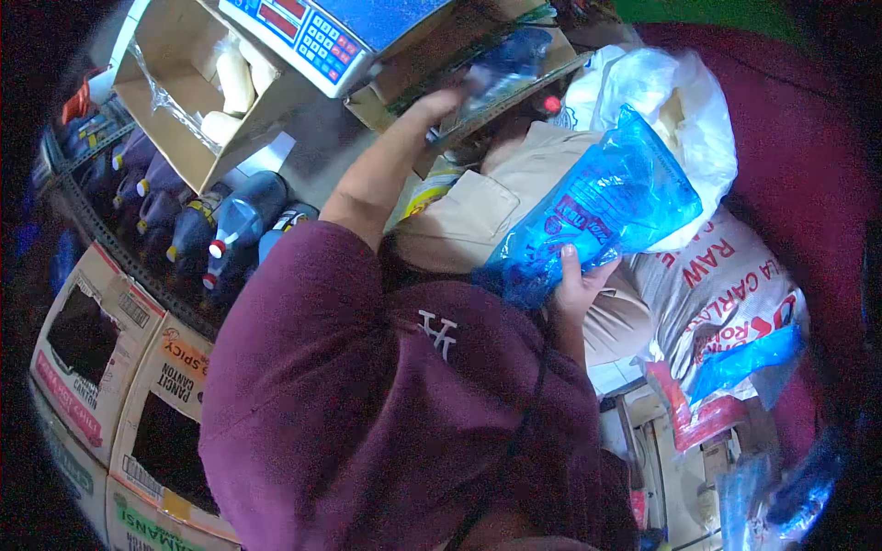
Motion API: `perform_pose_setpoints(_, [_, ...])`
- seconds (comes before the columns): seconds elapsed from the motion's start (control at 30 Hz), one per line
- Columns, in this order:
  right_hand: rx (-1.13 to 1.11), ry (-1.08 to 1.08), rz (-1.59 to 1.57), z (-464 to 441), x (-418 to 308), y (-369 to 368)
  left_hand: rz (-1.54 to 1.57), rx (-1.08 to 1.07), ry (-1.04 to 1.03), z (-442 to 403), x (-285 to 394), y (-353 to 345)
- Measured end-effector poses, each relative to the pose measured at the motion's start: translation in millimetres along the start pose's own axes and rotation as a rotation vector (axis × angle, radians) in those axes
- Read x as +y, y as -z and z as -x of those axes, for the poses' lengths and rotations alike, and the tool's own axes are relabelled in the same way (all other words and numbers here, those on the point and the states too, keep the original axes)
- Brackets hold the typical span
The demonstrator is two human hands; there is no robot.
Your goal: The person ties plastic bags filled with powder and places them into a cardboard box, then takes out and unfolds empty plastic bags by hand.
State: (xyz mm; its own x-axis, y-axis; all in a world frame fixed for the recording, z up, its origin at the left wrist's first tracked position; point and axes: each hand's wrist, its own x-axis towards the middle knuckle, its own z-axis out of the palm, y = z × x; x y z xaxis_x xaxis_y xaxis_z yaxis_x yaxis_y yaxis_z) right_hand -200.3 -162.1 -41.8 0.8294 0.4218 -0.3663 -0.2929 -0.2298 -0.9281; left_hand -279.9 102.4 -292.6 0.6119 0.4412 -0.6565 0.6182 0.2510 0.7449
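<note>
A blue plastic pack [606, 207] with dark printing lies across my lap, apparently full of folded plastic bags. My right hand [583, 285] grips its lower end, with the thumb on top. Farther forward, my left hand [441, 106] reaches over the near side of an open cardboard box [514, 103]. Motion blurs its fingers, so I cannot see how they are bent. Just beyond the fingers is crumpled clear and dark blue plastic [505, 69], also blurred. I cannot tell whether the left hand holds it.
A blue digital scale [317, 41] stands ahead, beside an open carton [175, 138] with white rolls. Dark bottles [248, 211] and noodle cartons [165, 404] line the left. To the right are a white plastic bag [707, 119], a printed sack [726, 285] and a loose blue wrapper [749, 363].
</note>
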Motion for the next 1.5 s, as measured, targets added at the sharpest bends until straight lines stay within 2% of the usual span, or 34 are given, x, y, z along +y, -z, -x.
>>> perform_pose_setpoints(0.03, [-0.018,-0.018,0.006,-0.7,0.3,1.0,-0.049,0.022,-0.056,7.7,18.2,-3.4])
perform_pose_setpoints(0.07, [-0.019,-0.019,0.004,-0.7,1.8,1.9,-0.681,0.352,-0.641,-38.5,-45.4,-27.4])
perform_pose_setpoints(0.13, [-0.014,-0.035,-0.013,-0.7,4.7,4.3,-0.37,0.27,-0.49,-29.2,-18.0,-53.5])
perform_pose_setpoints(0.17, [-0.014,-0.035,-0.012,-1.2,4.7,3.7,-0.022,0.117,-0.295,24.6,64.6,-49.9])
perform_pose_setpoints(0.2, [0.003,-0.005,0.003,-1.3,4.7,2.4,-0.081,0.221,-0.506,0.0,30.5,-76.5])
perform_pose_setpoints(0.27, [0.022,0.025,0.02,0.0,3.1,1.3,0.091,-0.013,-0.267,15.1,54.8,-70.3])
perform_pose_setpoints(0.3, [0.025,0.019,0.003,0.0,2.1,0.2,0.228,-0.041,-0.31,-4.2,22.1,-69.3])
perform_pose_setpoints(0.33, [0.028,0.013,-0.016,-0.4,2.0,-0.5,0.324,0.167,-0.097,0.7,25.8,-65.7])
perform_pose_setpoints(0.37, [0.029,0.012,-0.018,-0.5,2.7,-0.5,-0.111,0.367,-0.129,19.5,32.6,-55.3])
perform_pose_setpoints(0.4, [0.031,0.018,-0.019,-0.5,3.5,-0.4,-0.238,0.329,0.02,-25.9,-27.6,-52.4])
perform_pose_setpoints(0.47, [0.031,0.025,-0.021,-1.6,5.1,-0.7,-0.313,0.111,0.323,-28.2,-47.9,-28.3])
perform_pose_setpoints(0.6, [0.0,0.029,-0.02,-3.6,8.3,3.6,-0.316,0.091,0.318,-28.8,-71.2,4.1])
perform_pose_setpoints(1.1, [-0.063,-0.04,0.014,-16.1,-1.1,0.4,-0.347,0.011,0.28,-48.7,-80.4,-0.8])
perform_pose_setpoints(1.5, [-0.08,0.022,-0.035,-18.2,3.2,-0.7,-0.366,-0.004,0.262,-35.5,-90.2,-2.9])
